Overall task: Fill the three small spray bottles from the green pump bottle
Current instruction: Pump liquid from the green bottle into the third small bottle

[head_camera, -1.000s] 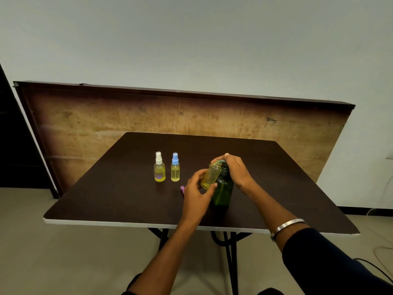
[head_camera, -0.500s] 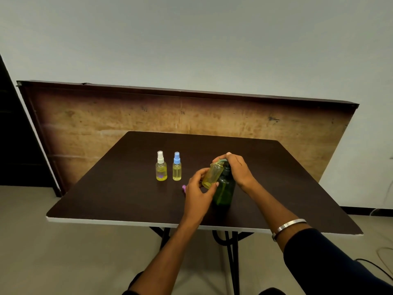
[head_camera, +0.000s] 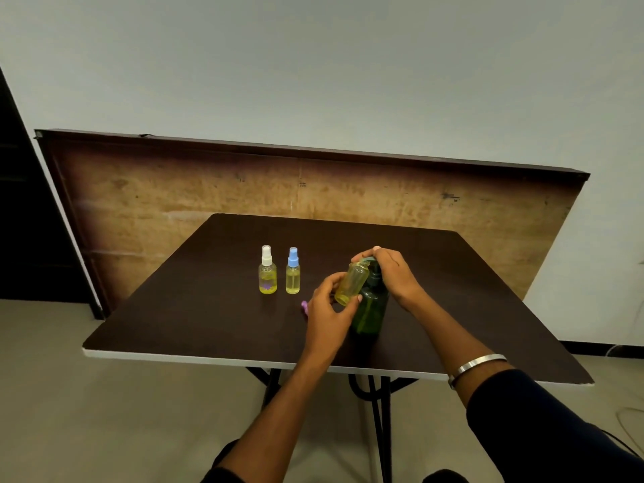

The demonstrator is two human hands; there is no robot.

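The green pump bottle stands upright near the table's middle. My right hand lies over its pump head, fingers curled around it. My left hand grips an uncapped small spray bottle with yellow liquid, tilted so its mouth meets the pump nozzle. Two capped small bottles stand to the left: a white-capped bottle and a blue-capped bottle, both holding yellow liquid. A small purple cap lies on the table, partly hidden behind my left hand.
The dark square table has a white front edge and black folding legs. A brown board leans against the wall behind it. A cable lies on the floor at the right.
Both hands stay on the bottles in the same pose. Only the camera has shifted slightly.
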